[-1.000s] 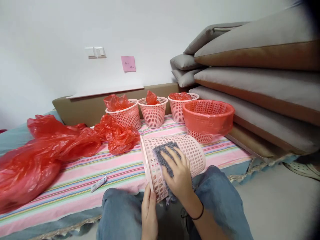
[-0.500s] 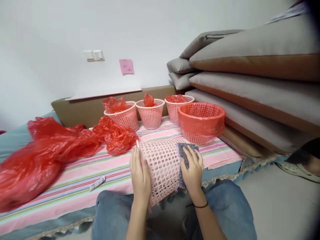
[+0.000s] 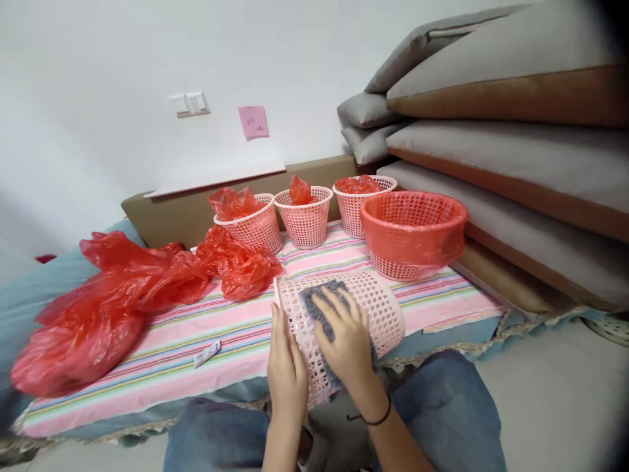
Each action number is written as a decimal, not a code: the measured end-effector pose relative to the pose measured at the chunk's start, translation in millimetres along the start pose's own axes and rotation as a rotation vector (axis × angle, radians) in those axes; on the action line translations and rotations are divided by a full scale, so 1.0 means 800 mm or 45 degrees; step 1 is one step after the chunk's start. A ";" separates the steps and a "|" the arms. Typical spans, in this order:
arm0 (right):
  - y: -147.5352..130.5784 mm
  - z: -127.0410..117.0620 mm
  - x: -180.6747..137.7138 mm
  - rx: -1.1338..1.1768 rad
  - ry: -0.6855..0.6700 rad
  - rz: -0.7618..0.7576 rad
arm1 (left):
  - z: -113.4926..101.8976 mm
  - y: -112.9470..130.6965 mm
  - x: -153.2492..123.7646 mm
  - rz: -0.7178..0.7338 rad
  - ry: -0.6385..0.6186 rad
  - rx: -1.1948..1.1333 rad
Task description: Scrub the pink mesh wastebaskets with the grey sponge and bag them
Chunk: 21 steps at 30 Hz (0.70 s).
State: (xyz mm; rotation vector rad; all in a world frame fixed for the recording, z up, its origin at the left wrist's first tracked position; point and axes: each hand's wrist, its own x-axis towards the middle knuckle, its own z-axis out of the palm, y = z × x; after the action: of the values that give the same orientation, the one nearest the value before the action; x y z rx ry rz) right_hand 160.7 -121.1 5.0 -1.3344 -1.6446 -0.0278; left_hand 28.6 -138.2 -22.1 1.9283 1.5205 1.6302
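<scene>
A pink perforated plastic basket (image 3: 381,303) lies on its side across my lap, at the front edge of the bed. My left hand (image 3: 287,367) grips it at the rim end, its fingers straight along the rim and partly out of sight. With my right hand (image 3: 346,337) I hold a dark grey cloth (image 3: 314,298) flat against the upper side of the basket, near the rim. The fingers of that hand are slightly apart over the cloth, whose lower part hangs down the basket's near side.
Behind stand several pink baskets (image 3: 307,223) with red plastic bags inside. One basket with a red bag stretched over its rim (image 3: 415,229) is at the right. Loose red bags (image 3: 113,301) and a small white packet (image 3: 207,354) lie left. Stacked cushions (image 3: 501,157) rise at right.
My right hand and the cloth have slid left along the basket, from its base end towards the rim. The left hand keeps its hold on the rim. The view has tilted slightly.
</scene>
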 end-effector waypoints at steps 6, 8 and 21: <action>0.078 -0.017 0.018 -0.206 0.145 0.290 | 0.003 -0.001 -0.029 0.065 0.047 0.019; 0.088 -0.020 0.015 -0.236 0.130 0.307 | 0.004 0.000 -0.037 0.033 0.048 -0.005; -0.059 0.009 -0.016 -0.061 -0.054 -0.154 | -0.027 -0.019 -0.032 0.193 -0.009 -0.026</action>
State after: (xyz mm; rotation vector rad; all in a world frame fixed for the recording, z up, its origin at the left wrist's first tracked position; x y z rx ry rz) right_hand 119.0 -144.9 17.6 -1.2770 -1.7687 -0.1124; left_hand 6.0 -160.5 -40.5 2.0817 1.3789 1.6889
